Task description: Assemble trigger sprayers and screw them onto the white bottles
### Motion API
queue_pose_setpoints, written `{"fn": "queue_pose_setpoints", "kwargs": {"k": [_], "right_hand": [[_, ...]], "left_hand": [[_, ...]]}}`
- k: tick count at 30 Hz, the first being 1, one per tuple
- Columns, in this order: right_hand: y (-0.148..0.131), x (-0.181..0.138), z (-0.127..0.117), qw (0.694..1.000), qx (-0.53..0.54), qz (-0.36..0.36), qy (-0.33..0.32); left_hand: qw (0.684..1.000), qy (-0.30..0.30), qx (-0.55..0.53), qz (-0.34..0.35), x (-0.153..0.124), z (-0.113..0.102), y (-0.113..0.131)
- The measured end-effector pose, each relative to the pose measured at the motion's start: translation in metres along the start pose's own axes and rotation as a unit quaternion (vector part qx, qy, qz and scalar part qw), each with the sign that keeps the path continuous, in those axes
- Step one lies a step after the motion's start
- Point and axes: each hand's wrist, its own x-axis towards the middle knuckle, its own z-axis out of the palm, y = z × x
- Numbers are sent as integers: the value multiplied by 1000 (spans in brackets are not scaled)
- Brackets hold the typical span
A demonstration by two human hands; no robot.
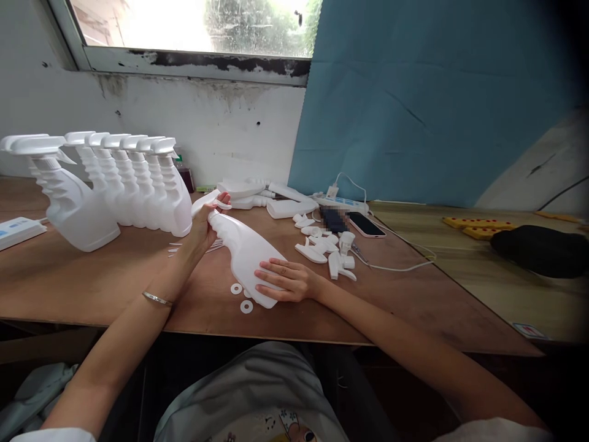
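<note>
White wall and a bright window fill the upper left of the frame, above a brown bench (69, 288). Near the frame's centre, you hold a white bottle (243, 245) tilted, neck toward the upper left. Your left hand (207, 224) has its fingers curled around a spray head (205, 201) at the bottle's neck; whether it is screwed on, you cannot tell from here. Your right hand (289, 281) clasps the base, fingers slightly spread.

At the left, standing bottles (177, 202) already wear their spray heads, so that group looks done. Left over, it seems, are the bottles lying down (289, 205) behind your hands, loose spray heads (313, 252) right of centre, thin tubes (214, 247) by your left wrist, and washers (251, 307) just beside the held bottle's base.
</note>
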Motion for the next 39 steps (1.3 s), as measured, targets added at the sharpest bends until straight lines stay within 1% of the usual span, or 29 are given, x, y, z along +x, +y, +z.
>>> {"fn": "queue_pose_setpoints", "kwargs": {"k": [3,6,9,14,16,18,21,25,26,29,30,31,32,35,37,39], "right_hand": [[0,1,-1,1000,-8,4,-10],[1,0,0,1000,-21,4,-20],[1,-2,0,999,-42,1,-24],[-1,-4,0,996,-81,-16,-25],[-3,-6,0,995,-92,-26,-21],[-4,-8,0,995,-86,-32,-29],[-5,-13,1,997,-51,-26,-55],[-6,-14,0,997,25,-4,-77],[-6,-13,-1,994,50,7,-96],[-6,-8,-4,972,120,58,-191],[-6,-7,-4,965,134,71,-213],[-6,-6,-4,962,140,80,-220],[-6,-5,-3,964,136,83,-212],[-5,-7,3,986,61,83,-133],[-4,-11,8,989,-3,114,-90],[-2,-15,11,982,-43,167,-73]], "left_hand": [[1000,17,-12,14,-3,7,0],[1000,19,-6,24,-6,23,5],[998,-15,46,25,-9,50,15],[987,-62,133,58,-23,102,26],[981,-75,169,60,-31,115,26],[977,-91,188,51,-38,123,25],[972,-128,195,32,-42,127,26],[971,-172,168,11,-45,126,27],[972,-176,158,6,-46,125,27],[977,-165,133,-11,-53,122,27],[979,-157,128,-15,-55,121,27],[980,-151,127,-14,-56,119,28],[981,-148,129,-8,-56,117,30],[976,-151,152,36,-51,108,43],[971,-149,173,70,-47,99,62],[963,-139,209,97,-45,86,86]]}}
